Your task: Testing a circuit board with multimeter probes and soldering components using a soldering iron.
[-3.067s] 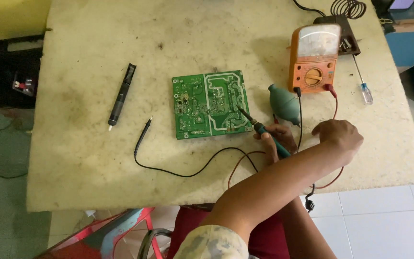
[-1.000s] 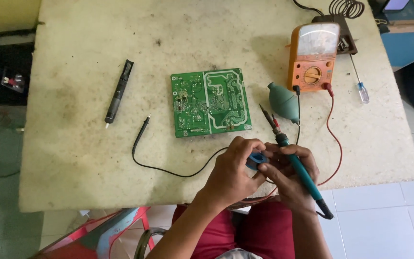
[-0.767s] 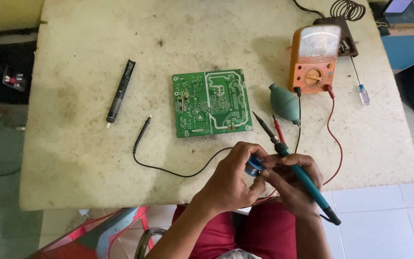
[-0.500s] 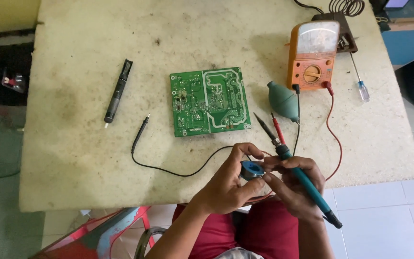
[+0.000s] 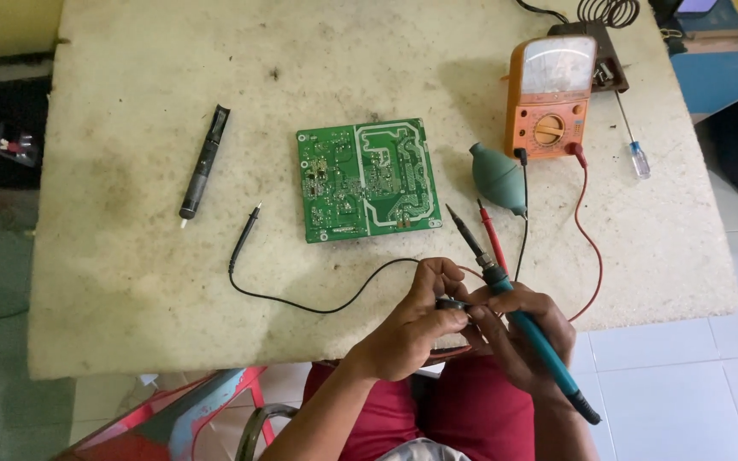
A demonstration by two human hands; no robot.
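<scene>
My right hand (image 5: 530, 329) grips a teal-handled soldering iron (image 5: 518, 312), its dark tip pointing up-left toward the green circuit board (image 5: 367, 178). My left hand (image 5: 412, 324) pinches a small dark round object (image 5: 452, 304) right against the right hand's fingers, at the table's near edge. The board lies flat, solder side up, in the middle of the table, apart from both hands. A red test probe (image 5: 490, 235) lies just behind the iron's tip.
An orange analogue multimeter (image 5: 551, 98) stands at the back right, with red and black leads running from it. A black probe (image 5: 245, 236), a teal rubber blower bulb (image 5: 499, 177), a black desoldering pump (image 5: 205, 165) and a screwdriver (image 5: 630, 137) lie on the stained table (image 5: 130, 282).
Three seconds ago my right hand held the iron's tip at the board's corner. Both hands have since come together at the near edge, my left hand closing on the small dark object.
</scene>
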